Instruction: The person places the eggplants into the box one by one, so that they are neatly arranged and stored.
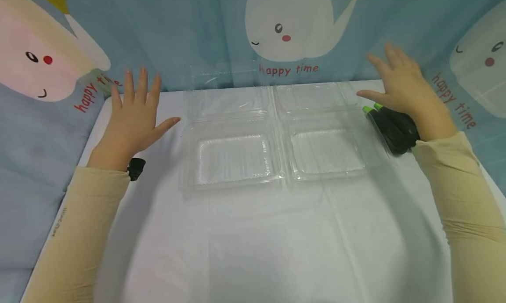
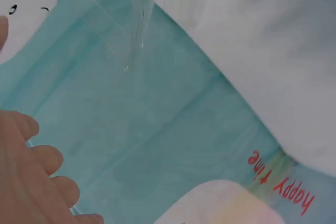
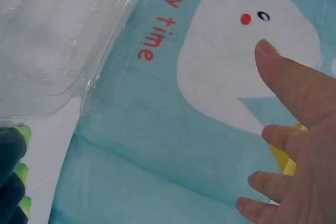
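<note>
Both hands are raised, fingers spread, holding nothing. My left hand (image 1: 134, 116) is over the table's left side, left of a clear plastic clamshell box (image 1: 274, 156) standing with its lid (image 1: 229, 102) folded back. Beside that box lies a second clear clamshell box (image 1: 291, 159), also opened out, its lid (image 1: 318, 96) toward the curtain. At the far right, my right hand (image 1: 409, 88) is nearest several dark, eggplant-like things (image 1: 395, 129) with bright green tips. Its forearm partly overlaps them in the head view; their green ends also show in the right wrist view.
A white cloth (image 1: 269, 250) covers the table. Behind and along the sides hangs a blue curtain (image 1: 189, 30) with whale prints, close to the table's back edge. A black band (image 1: 136, 169) is on the left wrist.
</note>
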A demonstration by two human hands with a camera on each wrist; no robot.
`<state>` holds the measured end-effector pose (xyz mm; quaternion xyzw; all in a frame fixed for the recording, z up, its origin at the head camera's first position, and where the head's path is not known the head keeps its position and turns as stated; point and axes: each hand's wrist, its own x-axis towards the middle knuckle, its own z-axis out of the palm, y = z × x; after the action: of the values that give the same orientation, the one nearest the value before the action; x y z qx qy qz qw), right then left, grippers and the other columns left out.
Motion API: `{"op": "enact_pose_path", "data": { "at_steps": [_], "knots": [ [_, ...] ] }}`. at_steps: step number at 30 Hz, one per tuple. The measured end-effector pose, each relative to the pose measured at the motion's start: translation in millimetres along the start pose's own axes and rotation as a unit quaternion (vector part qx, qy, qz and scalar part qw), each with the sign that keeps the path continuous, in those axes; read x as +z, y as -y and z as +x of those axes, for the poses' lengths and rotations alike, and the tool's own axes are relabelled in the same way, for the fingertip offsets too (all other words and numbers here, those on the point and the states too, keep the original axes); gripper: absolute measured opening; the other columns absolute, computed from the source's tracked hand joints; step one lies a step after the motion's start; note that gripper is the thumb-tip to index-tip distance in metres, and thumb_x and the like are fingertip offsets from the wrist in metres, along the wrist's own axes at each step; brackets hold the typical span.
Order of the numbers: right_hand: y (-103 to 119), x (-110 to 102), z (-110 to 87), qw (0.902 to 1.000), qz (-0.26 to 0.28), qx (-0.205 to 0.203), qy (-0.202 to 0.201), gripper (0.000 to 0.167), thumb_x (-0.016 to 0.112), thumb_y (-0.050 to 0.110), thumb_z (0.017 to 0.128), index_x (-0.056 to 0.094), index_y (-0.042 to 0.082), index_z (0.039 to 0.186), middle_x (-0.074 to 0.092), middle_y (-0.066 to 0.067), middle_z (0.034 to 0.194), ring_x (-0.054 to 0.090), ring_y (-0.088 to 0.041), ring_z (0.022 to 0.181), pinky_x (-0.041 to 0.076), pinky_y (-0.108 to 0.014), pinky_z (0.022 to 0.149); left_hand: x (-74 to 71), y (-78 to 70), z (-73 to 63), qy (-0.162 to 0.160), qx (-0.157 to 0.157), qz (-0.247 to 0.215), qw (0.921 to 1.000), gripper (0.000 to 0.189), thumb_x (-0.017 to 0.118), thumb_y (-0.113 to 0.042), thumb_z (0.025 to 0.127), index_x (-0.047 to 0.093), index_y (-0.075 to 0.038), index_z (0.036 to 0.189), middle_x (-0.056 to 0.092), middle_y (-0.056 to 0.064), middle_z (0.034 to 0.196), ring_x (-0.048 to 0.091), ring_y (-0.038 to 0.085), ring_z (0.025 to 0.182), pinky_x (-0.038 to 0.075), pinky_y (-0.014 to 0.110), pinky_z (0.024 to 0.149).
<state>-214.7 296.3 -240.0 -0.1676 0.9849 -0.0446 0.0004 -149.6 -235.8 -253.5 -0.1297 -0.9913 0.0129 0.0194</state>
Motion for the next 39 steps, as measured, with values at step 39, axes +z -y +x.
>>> {"op": "enact_pose_path", "data": {
  "at_steps": [39],
  "knots": [
    [-44.1,73.2,-98.9,0.9791,0.129,0.099,-0.122,0.056,0.056,0.026,0.096,0.040,-0.008,0.138,0.037,-0.035,0.137,0.028,-0.050,0.130,0.015,-0.057,0.110,90.3,-43.2,-102.8,-0.051,0.032,-0.157,0.9858,0.068,0.041,-0.032,0.102,0.011,0.009,0.147,0.001,0.022,0.155,-0.004,0.038,0.141,-0.001,0.063,0.108]
  ]
}}
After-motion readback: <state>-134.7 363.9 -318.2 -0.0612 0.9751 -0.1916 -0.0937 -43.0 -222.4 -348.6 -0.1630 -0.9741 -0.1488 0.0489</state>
